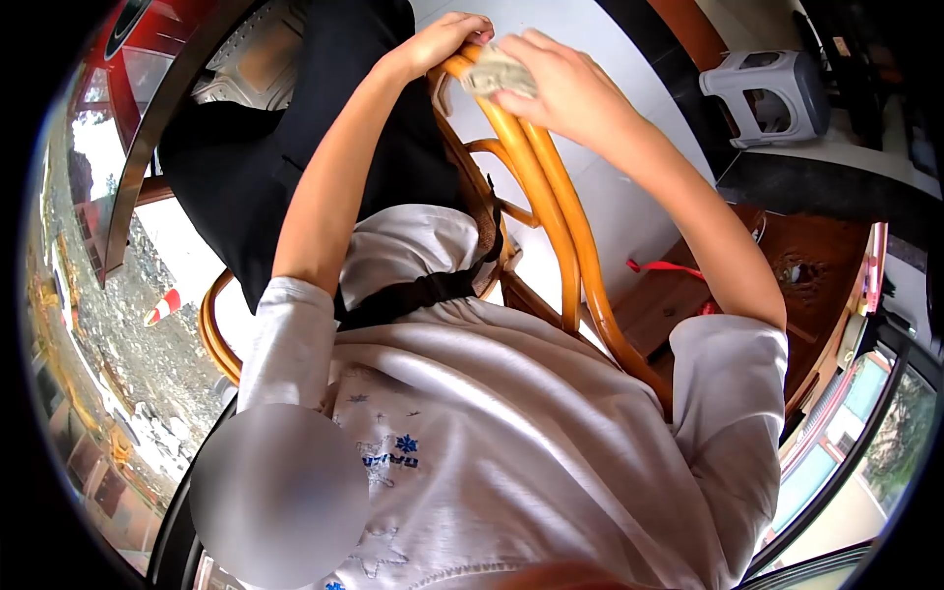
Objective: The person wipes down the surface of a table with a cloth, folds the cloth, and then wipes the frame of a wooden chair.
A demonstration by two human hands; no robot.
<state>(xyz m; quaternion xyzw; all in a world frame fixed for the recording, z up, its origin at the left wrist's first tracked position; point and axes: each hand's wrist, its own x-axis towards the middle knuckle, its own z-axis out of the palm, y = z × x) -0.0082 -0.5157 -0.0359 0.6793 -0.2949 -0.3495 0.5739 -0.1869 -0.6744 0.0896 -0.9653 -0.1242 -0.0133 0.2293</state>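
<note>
My right hand is closed on a crumpled grey-beige cloth, which is pressed against the front curve of a rattan chair's armrest. My left hand lies at the front end of the same armrest, its fingers curled over the rattan just beside the cloth. The fingertips of that hand are partly hidden. Two glossy, honey-coloured poles run side by side along the armrest from my hands back toward my body.
My legs in black trousers are at the upper left. A grey-and-white plastic stool stands at the upper right. A brown wooden table and a red ribbon are on the right. Outside at left, a red-and-white cone is on rough ground.
</note>
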